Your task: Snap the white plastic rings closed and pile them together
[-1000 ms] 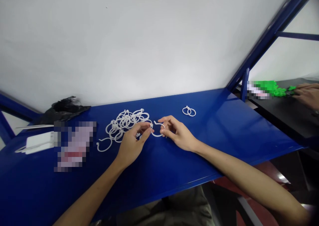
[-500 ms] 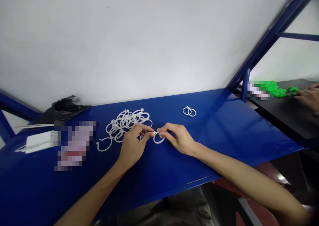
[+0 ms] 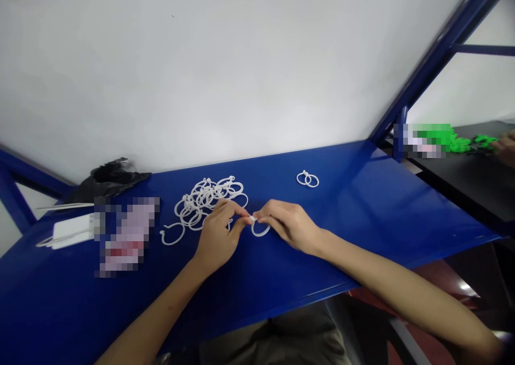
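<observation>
A white plastic curtain ring [image 3: 260,235] is pinched between my two hands, low over the blue table [image 3: 273,284]. My left hand [image 3: 217,239] grips its top left, thumb against forefinger. On the other side my right hand [image 3: 295,226] holds the ring's upper right, fingers curled. The ring's join is mostly covered by fingertips. Just beyond my left hand lies a pile of similar white rings [image 3: 207,196], and one ring with a gap in it [image 3: 173,243] rests at the pile's near left. Farther right, two overlapping rings [image 3: 308,180] lie apart from the pile.
At the left are a black plastic bag [image 3: 116,174], a white box-like item [image 3: 73,231] with a cable, and a pixelated pinkish item [image 3: 131,231]. A white wall stands behind. On a black table at right are green pieces [image 3: 458,141] and another person's hand [image 3: 506,148].
The view has shifted slightly, so the table items appear a little farther right. My fingertips are closer together over the ring's top, which both hands still hold. The other person's hand has moved right.
</observation>
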Demonstrator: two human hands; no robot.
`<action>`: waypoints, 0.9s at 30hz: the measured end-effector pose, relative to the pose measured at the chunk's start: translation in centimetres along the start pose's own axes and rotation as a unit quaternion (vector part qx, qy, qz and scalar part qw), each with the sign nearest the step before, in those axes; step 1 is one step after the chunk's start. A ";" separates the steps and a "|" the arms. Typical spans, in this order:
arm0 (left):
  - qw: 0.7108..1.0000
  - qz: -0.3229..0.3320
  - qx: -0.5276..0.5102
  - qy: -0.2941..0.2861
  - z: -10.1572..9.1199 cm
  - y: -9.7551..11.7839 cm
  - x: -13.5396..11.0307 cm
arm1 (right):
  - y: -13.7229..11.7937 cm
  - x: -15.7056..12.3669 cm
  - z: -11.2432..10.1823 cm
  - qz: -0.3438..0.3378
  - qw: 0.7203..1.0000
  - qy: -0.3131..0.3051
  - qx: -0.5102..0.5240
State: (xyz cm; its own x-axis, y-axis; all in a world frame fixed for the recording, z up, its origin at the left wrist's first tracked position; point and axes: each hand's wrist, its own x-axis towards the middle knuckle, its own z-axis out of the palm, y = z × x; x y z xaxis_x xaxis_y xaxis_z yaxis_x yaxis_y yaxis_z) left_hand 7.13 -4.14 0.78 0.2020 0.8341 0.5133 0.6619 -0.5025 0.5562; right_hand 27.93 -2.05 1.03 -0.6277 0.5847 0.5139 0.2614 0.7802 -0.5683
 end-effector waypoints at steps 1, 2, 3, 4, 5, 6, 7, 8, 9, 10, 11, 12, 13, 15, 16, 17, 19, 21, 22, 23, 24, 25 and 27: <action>1.000 0.015 0.023 0.000 0.0 -0.2 0.1 | 0.3 0.2 -0.3 0.002 1.000 0.005 -0.021; 0.998 0.028 0.052 -0.004 0.0 -0.5 0.1 | 0.8 0.3 -0.7 0.012 0.998 0.014 -0.053; 0.995 0.036 0.087 -0.008 0.1 -0.9 0.1 | 1.4 0.4 -1.1 0.033 0.995 0.026 -0.094; 0.991 0.040 0.126 -0.011 0.2 -1.3 0.1 | 2.1 0.5 -1.7 0.066 0.987 0.040 -0.144; 0.985 0.038 0.167 -0.011 0.4 -1.8 0.0 | 2.9 0.5 -2.3 0.107 0.973 0.052 -0.197; 0.978 0.030 0.207 -0.010 0.5 -2.3 0.0 | 3.7 0.5 -3.0 0.158 0.952 0.059 -0.256; 0.970 0.022 0.243 -0.011 0.6 -2.8 -0.1 | 4.4 0.5 -3.7 0.209 0.927 0.064 -0.306; 0.962 0.013 0.271 -0.015 0.7 -3.1 -0.2 | 5.1 0.4 -4.5 0.251 0.902 0.064 -0.346; 0.957 0.005 0.290 -0.020 0.7 -3.4 -0.2 | 5.7 0.4 -5.2 0.286 0.879 0.067 -0.377; 0.953 0.000 0.302 -0.026 0.7 -3.6 -0.2 | 6.2 0.3 -5.8 0.313 0.859 0.070 -0.399; 0.951 -0.004 0.307 -0.033 0.7 -3.7 -0.3 | 6.6 0.2 -6.3 0.334 0.843 0.070 -0.416; 0.951 -0.005 0.307 -0.040 0.7 -3.7 -0.3 | 6.9 0.2 -6.7 0.349 0.830 0.069 -0.430; 0.952 -0.003 0.303 -0.047 0.7 -3.7 -0.2 | 7.2 0.1 -7.1 0.358 0.821 0.066 -0.440; 0.955 0.012 0.290 -0.059 0.7 -3.7 -0.2 | 7.5 -0.1 -7.4 0.361 0.810 0.060 -0.457; 0.957 0.024 0.282 -0.060 0.7 -3.6 -0.2 | 7.6 -0.1 -7.4 0.355 0.809 0.064 -0.463; 0.959 0.041 0.273 -0.057 0.7 -3.5 -0.3 | 7.6 -0.1 -7.3 0.344 0.812 0.071 -0.466; 0.962 0.086 0.254 -0.048 0.9 -3.2 -0.3 | 7.4 0.0 -6.9 0.306 0.835 0.094 -0.447; 0.962 0.137 0.234 -0.039 1.0 -2.8 -0.4 | 6.8 0.3 -6.1 0.248 0.886 0.104 -0.378; 0.961 0.160 0.224 -0.035 1.1 -2.6 -0.4 | 6.4 0.5 -5.5 0.216 0.917 0.093 -0.321; 0.960 0.178 0.215 -0.031 1.1 -2.4 -0.4 | 5.9 0.6 -4.8 0.187 0.946 0.075 -0.253; 0.959 0.191 0.207 -0.026 1.1 -2.3 -0.5 | 5.3 0.8 -4.0 0.162 0.969 0.045 -0.180; 0.959 0.201 0.200 -0.021 1.0 -2.1 -0.5 | 4.7 0.9 -3.2 0.147 0.983 0.014 -0.111; 0.961 0.206 0.186 -0.013 0.8 -2.0 -0.4 | 3.7 0.9 -1.8 0.140 0.990 -0.031 -0.015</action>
State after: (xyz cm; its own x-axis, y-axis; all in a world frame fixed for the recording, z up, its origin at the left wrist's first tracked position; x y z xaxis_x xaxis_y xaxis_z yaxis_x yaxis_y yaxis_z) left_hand 6.29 -3.29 -1.12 0.5171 0.5887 0.6213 0.7324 -0.6800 0.0347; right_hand 29.62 1.78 0.56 -0.5718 0.7645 0.2976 0.4521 0.5964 -0.6632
